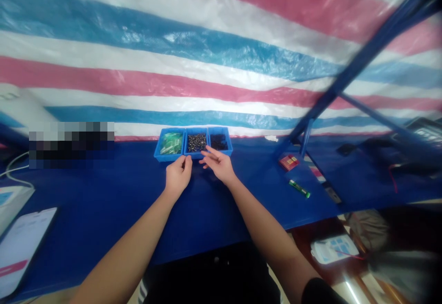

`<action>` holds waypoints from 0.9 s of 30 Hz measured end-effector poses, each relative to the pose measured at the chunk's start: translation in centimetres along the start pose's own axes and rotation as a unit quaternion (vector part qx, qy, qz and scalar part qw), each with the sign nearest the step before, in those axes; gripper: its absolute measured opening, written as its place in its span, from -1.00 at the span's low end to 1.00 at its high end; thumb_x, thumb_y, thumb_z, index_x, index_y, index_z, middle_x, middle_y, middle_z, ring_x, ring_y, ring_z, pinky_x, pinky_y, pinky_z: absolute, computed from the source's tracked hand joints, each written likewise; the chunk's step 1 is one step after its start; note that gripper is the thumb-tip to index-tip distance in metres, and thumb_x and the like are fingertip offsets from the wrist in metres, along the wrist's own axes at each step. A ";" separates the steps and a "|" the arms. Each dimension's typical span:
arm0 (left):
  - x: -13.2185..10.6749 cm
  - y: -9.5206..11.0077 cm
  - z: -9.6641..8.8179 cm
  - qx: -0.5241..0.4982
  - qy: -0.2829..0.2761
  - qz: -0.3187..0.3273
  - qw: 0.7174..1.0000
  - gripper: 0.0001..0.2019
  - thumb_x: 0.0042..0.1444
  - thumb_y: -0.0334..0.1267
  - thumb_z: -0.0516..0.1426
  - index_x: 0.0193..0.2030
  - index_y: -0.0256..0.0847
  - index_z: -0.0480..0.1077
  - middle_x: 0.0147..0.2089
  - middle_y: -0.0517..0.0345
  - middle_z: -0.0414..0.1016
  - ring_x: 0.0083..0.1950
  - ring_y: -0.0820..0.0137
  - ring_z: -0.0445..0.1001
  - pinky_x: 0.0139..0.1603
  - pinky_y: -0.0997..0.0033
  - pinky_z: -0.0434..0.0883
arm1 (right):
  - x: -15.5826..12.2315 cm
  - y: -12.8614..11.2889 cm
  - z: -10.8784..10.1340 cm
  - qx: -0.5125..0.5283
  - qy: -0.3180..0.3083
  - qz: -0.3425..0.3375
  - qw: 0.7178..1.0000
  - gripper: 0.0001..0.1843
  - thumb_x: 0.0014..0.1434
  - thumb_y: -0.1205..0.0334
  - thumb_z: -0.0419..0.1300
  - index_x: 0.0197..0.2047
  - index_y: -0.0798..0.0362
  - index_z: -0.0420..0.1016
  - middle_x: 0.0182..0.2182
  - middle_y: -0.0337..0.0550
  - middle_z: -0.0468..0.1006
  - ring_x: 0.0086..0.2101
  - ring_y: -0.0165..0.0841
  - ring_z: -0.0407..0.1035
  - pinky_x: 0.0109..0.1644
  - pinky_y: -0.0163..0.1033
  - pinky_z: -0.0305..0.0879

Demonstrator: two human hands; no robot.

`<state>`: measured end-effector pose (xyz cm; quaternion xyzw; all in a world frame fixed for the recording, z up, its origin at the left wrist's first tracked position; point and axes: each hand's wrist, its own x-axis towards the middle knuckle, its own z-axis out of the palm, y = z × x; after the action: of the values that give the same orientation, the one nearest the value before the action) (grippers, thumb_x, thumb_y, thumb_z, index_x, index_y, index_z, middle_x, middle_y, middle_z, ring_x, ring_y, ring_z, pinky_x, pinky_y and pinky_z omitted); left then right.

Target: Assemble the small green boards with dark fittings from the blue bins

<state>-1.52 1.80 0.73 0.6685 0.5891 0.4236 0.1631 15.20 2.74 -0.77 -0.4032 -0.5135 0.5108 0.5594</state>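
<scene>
I log my left hand (178, 177) curled, fingers together at the front rim of the blue parts tray (162, 154), and my right hand (218, 165) loosely spread, apparently empty, just above the middle compartment's dark small parts (196, 142).

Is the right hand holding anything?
No, the right hand is empty, with its fingers spread open by the front rim of the middle blue bin.

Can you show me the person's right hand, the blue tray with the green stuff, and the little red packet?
Right hand (217, 166): head view, point on the back of the hand.
Blue tray with green stuff (165, 156): head view, point on its front wall.
Little red packet (288, 162): head view, point on its middle.
</scene>
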 end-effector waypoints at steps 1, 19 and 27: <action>0.1 0.0 -0.1 0.002 0.013 -0.007 1.000 -0.67 0.25 -0.10 -0.01 -0.50 -0.20 0.26 -0.57 0.27 0.23 -0.50 0.49 0.24 -0.38 0.47 0.22 | -0.1 0.0 -0.3 -0.025 0.002 0.007 1.000 -0.48 0.10 0.02 0.26 0.10 0.04 0.45 -0.10 -0.04 0.61 -0.29 -0.30 0.56 -0.24 -0.17 0.53; 4.3 -7.5 -1.1 0.059 0.190 -0.243 0.949 -0.66 0.04 -0.04 0.12 -0.19 -0.29 0.36 -0.20 -0.07 0.41 -0.06 0.12 0.40 0.10 0.05 0.31 | -0.8 0.9 -1.4 -0.255 0.002 -0.096 0.962 -0.75 0.17 0.20 0.16 -0.11 -0.06 0.59 0.00 -0.17 0.56 -0.30 -0.36 0.53 -0.20 -0.24 0.48; 4.9 -7.2 -2.4 0.084 0.136 -0.264 0.951 -0.73 0.03 -0.06 0.11 -0.28 -0.25 0.41 -0.37 -0.03 0.46 -0.16 0.07 0.46 0.03 -0.02 0.34 | -0.8 -0.2 -1.5 -0.243 0.107 -0.060 0.962 -0.76 0.19 0.13 0.12 -0.19 0.00 0.56 -0.26 -0.15 0.63 -0.32 -0.33 0.51 -0.15 -0.22 0.46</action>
<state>-8.28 7.46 -1.25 0.4361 0.7947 0.4014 0.1311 16.73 2.00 -0.89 -0.5480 -0.5821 0.2902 0.5259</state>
